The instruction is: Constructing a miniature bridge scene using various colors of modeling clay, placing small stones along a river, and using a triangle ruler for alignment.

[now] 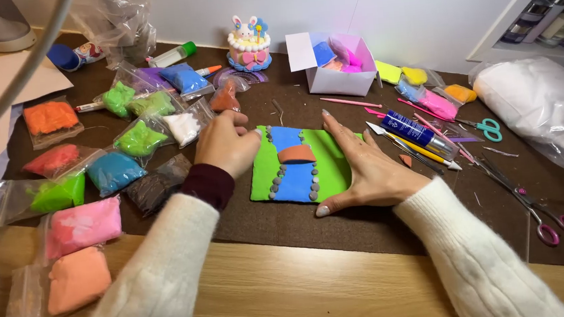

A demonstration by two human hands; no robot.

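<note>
- Centre of the frame: a green clay slab point(299, 164) lies flat on a dark brown mat point(381, 224) spread over the wooden counter point(273, 300).
- A blue strip point(294, 171) runs down the slab's middle, edged on both sides with small grey pebbles point(274, 182); an orange-brown arched piece point(296, 154) sits across the strip.
- Left hand point(227, 145) — fingers curled loosely inward, knuckles up, resting at the slab's upper left corner. Whether anything is pinched in that grip I cannot tell.
- Right hand point(363, 169) — opened flat, fingers spread, palm pressed on the mat with the thumb along the slab's lower right edge and fingers against its right side. It holds nothing.
- Left half of the frame: many clear bags of coloured clay — orange point(51, 117), bright green point(138, 139), blue point(114, 170), pink point(82, 224), peach point(77, 280), among others.
- Top centre: a small clay cake with a rabbit point(249, 47); beside it, to the right, an open white box point(338, 63) with clay inside.
- Right of the slab: a blue glue tube point(417, 134), a yellow tool point(422, 151) and pink sticks just near the right hand's fingers.
- Further right: teal-handled scissors point(491, 128), and pink-handled scissors point(549, 225) toward the lower right.
</note>
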